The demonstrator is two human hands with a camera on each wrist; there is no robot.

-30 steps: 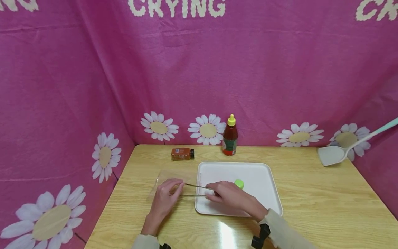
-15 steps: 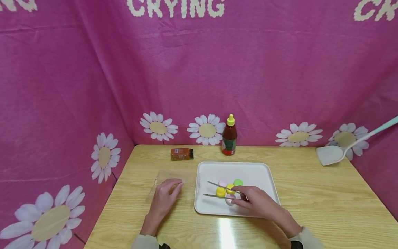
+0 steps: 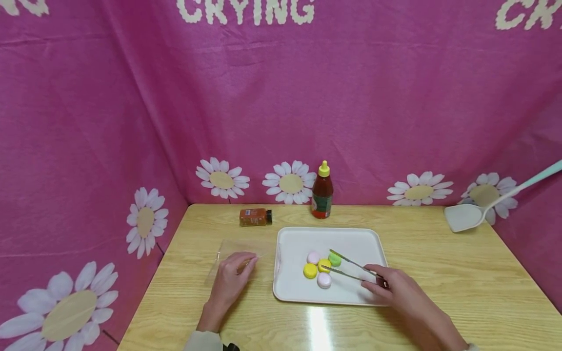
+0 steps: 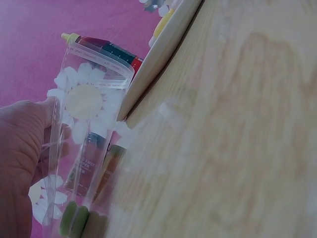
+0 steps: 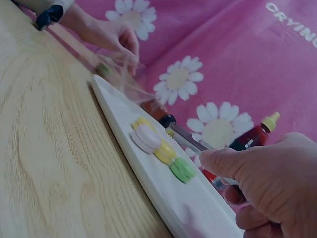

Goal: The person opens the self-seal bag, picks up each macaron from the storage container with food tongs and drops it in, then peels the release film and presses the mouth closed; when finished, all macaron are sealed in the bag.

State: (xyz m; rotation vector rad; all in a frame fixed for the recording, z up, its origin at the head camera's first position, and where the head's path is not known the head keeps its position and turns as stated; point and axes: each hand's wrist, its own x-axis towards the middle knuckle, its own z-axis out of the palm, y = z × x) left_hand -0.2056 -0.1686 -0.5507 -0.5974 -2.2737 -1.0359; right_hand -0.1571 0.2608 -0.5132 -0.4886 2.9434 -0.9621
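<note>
Pale wood table (image 3: 272,334); on it a white tray (image 3: 360,243) with five macarons (image 3: 324,280): one pink nearest, then two yellow, another pink and a green. Farther: jar (image 3: 253,217) on its side, bottle (image 3: 322,200) upright, spatula (image 3: 464,218) at far right, daisy cloth (image 3: 246,107) behind. Left hand (image 3: 232,278): thumb and fingers pinch the clear bag (image 3: 241,247), something green inside. Right hand (image 3: 406,292): thumb and fingers grip tongs (image 5: 190,140), tips apart over the green and a yellow macaron; contact unclear. Bag's end meets the tray's left rim. Wide stretch of wood between tray and spatula.
</note>
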